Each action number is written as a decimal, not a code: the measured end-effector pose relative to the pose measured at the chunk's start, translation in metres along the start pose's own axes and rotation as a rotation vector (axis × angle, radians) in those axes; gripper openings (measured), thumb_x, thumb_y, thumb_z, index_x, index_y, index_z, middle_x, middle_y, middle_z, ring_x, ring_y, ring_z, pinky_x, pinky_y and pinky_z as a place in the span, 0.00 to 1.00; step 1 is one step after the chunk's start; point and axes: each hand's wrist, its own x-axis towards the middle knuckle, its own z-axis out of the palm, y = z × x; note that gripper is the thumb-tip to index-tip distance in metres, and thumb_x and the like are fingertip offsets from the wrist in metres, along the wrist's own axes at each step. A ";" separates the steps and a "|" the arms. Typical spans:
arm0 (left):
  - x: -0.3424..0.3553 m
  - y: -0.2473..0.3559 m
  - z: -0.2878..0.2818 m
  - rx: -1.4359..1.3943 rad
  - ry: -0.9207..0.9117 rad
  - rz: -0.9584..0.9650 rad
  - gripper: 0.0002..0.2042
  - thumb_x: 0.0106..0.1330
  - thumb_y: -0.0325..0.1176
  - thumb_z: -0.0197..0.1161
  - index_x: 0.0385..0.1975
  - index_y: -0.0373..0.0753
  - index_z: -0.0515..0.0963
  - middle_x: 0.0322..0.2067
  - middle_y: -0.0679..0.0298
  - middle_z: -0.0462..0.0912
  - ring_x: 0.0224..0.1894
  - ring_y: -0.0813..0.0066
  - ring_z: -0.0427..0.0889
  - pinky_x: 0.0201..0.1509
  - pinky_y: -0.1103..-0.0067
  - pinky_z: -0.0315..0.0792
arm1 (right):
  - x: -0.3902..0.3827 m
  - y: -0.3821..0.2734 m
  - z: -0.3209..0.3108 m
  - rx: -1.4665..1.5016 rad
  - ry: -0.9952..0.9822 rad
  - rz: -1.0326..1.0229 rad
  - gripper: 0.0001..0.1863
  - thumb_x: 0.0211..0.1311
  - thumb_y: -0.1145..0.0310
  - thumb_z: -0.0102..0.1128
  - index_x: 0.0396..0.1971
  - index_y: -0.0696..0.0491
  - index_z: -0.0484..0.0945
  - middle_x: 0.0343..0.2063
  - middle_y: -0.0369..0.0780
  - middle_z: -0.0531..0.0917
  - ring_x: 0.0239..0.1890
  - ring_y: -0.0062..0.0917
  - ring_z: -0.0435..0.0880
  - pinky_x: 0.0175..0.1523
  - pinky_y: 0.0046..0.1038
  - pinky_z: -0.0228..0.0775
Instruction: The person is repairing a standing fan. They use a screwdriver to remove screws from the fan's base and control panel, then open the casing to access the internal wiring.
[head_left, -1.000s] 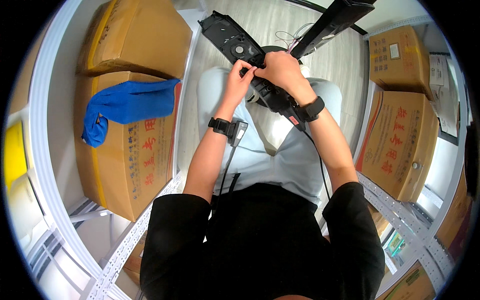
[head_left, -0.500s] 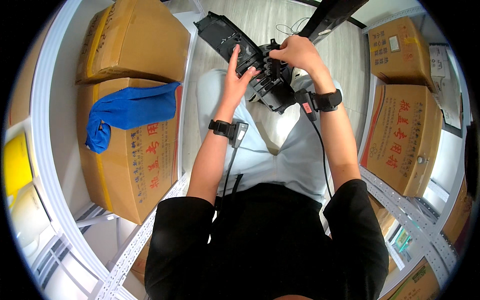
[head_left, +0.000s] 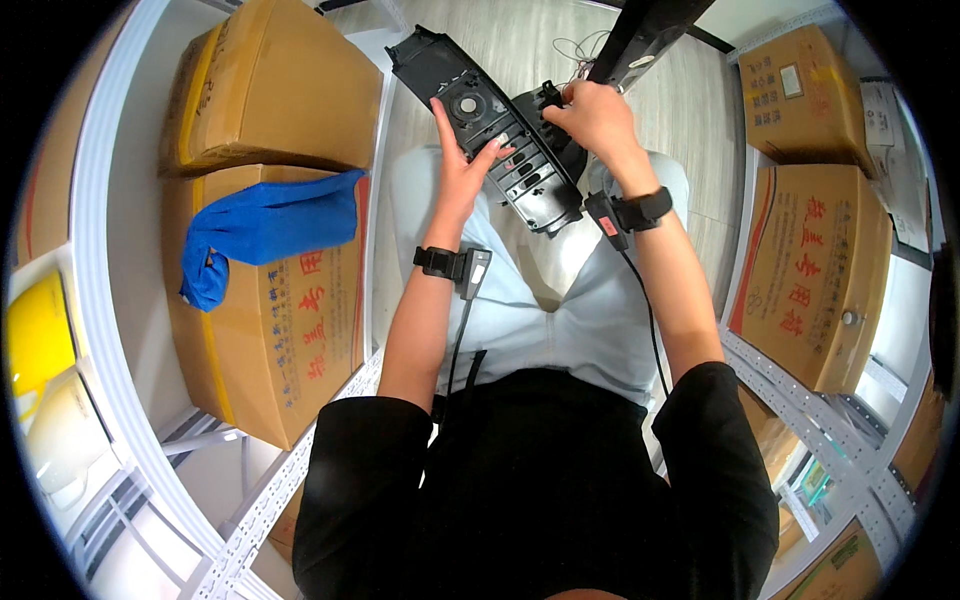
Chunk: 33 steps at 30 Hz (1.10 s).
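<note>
A long black plastic panel [head_left: 525,172] with a row of slots and a round hole is tilted above my knees. My left hand [head_left: 462,170] grips its left edge, with the index finger stretched along it and the thumb over the slots. My right hand [head_left: 600,125] is closed on a smaller black plastic part [head_left: 546,98], just right of the panel. The fingers cover some of that part. I cannot tell whether the two pieces touch. Each wrist wears a black strap with a small cabled device.
At left, cardboard boxes [head_left: 290,90] stand stacked on a white metal shelf, with a blue cloth [head_left: 285,220] draped over the lower one. More boxes [head_left: 805,270] are at right. A dark upright post [head_left: 645,45] and thin wires [head_left: 583,52] are ahead.
My right hand has drawn the smaller part away from over the panel, a little to the right. The panel's slots and round hole now show. My left hand has shifted slightly left.
</note>
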 end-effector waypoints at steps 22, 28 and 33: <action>0.017 0.006 0.025 -0.141 -0.024 -0.063 0.28 0.74 0.34 0.54 0.70 0.40 0.51 0.59 0.59 0.70 0.59 0.68 0.72 0.63 0.72 0.68 | -0.068 0.041 0.049 2.004 -0.798 0.349 0.22 0.73 0.54 0.50 0.60 0.50 0.68 0.43 0.41 0.83 0.38 0.24 0.87 0.43 0.30 0.84; 0.049 0.003 0.018 -0.294 -0.020 -0.053 0.33 0.75 0.58 0.36 0.66 0.34 0.60 0.62 0.58 0.69 0.62 0.66 0.68 0.69 0.68 0.59 | -0.078 0.052 0.042 1.930 -0.778 0.414 0.26 0.69 0.55 0.57 0.63 0.48 0.66 0.46 0.40 0.81 0.40 0.23 0.84 0.44 0.29 0.83; 0.085 -0.018 -0.008 -0.602 0.151 -0.141 0.34 0.76 0.58 0.33 0.65 0.32 0.61 0.62 0.56 0.70 0.63 0.61 0.69 0.71 0.65 0.58 | -0.090 0.044 0.026 1.792 -0.668 0.359 0.32 0.68 0.61 0.58 0.69 0.47 0.57 0.49 0.38 0.78 0.43 0.20 0.81 0.46 0.25 0.80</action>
